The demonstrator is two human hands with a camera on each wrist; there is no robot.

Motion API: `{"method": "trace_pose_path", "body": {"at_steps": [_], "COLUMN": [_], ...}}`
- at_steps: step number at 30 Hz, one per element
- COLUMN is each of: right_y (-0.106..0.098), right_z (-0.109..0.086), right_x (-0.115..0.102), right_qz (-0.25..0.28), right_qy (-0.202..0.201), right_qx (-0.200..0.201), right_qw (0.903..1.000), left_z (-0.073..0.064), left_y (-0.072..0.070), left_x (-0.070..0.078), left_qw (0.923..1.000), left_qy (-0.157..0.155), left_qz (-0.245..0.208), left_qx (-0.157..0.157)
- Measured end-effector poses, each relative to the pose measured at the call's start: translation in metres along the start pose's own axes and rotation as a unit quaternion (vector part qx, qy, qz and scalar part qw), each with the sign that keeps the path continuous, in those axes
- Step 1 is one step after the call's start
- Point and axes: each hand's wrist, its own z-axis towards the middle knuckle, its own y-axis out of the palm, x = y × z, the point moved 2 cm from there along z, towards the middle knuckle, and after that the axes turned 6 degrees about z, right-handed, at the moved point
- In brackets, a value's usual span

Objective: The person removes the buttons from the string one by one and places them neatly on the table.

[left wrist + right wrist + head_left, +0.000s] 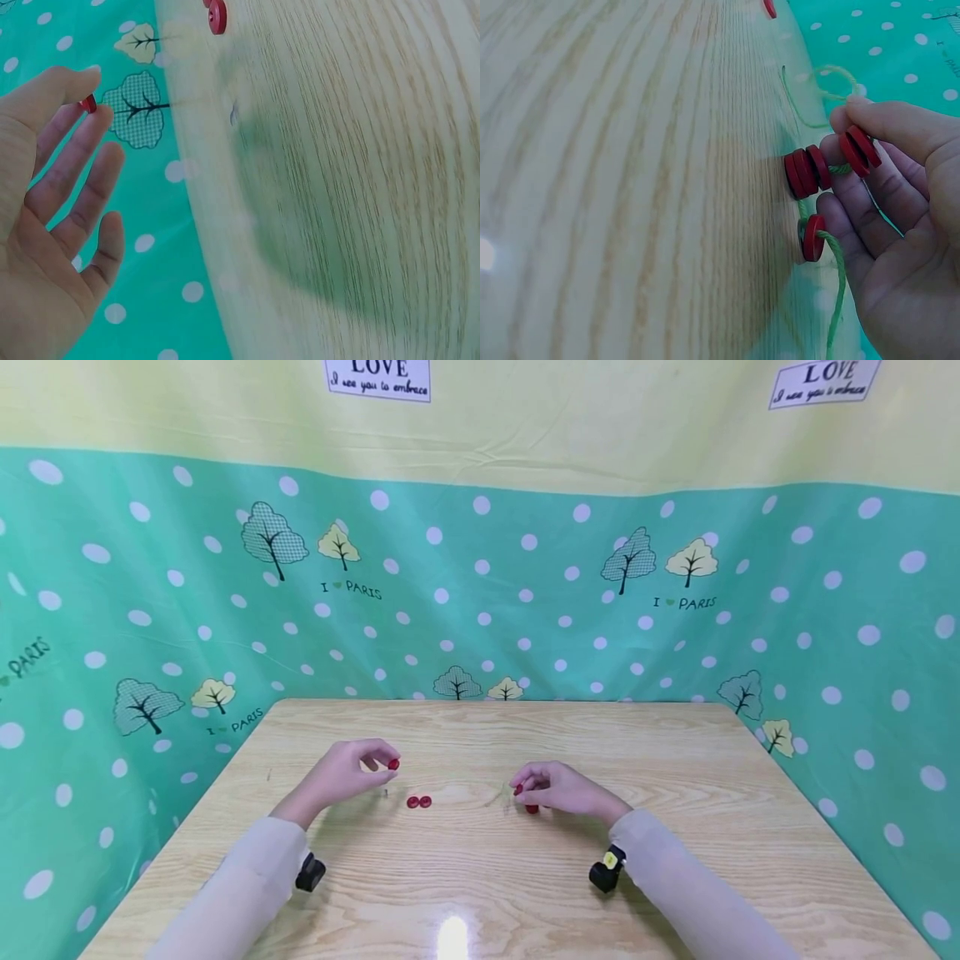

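My left hand (348,770) is raised over the table's left half, pinching a red button (393,764) between thumb and forefinger. In the left wrist view that button (90,103) shows edge-on, and the other fingers are loosely bent. On the right, my right hand (562,789) pinches a thin green string (837,289) between thumb and forefinger. Several red buttons (802,172) are threaded on it, two (859,151) of them close under the fingertips. A loose end of the string curls out beyond the fingers. Two loose buttons (419,802) lie side by side between the hands.
Everything stands on a light wood table (465,885). Behind it and at its sides hangs a green and yellow cloth (480,585) with dots and trees. Black cameras are strapped at the left wrist (310,872) and the right wrist (606,872).
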Motion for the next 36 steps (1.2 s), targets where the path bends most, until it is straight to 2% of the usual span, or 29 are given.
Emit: {"method": "trace_pose_path", "body": {"at_steps": [8,17,21,27,36], "right_y": [0.000,0.000,0.000,0.001,0.001], "right_z": [-0.001,0.000,0.001,0.002,0.002], "right_x": [-0.001,0.001,0.001,0.002,0.001], "right_qz": [0.013,0.002,-0.002,-0.006,-0.006], "right_qy": [-0.003,-0.002,-0.003,-0.001,0.000], "right_qx": [0.001,-0.001,0.000,-0.001,0.000], "right_qw": [0.9999,1.0000,1.0000,1.0000,1.0000], "left_z": [-0.002,-0.005,-0.008,-0.010,-0.008], "left_y": [0.008,0.017,0.022,0.029,0.034], "left_x": [-0.002,-0.001,0.000,-0.002,-0.007], "left_qw": [0.9990,0.9971,0.9957,0.9945,0.9938], "left_qy": [-0.015,-0.002,-0.018,-0.010,-0.021], "left_qz": [-0.001,0.002,0.005,0.022,0.017], "left_qx": [-0.042,-0.077,-0.091,-0.102,-0.108]}}
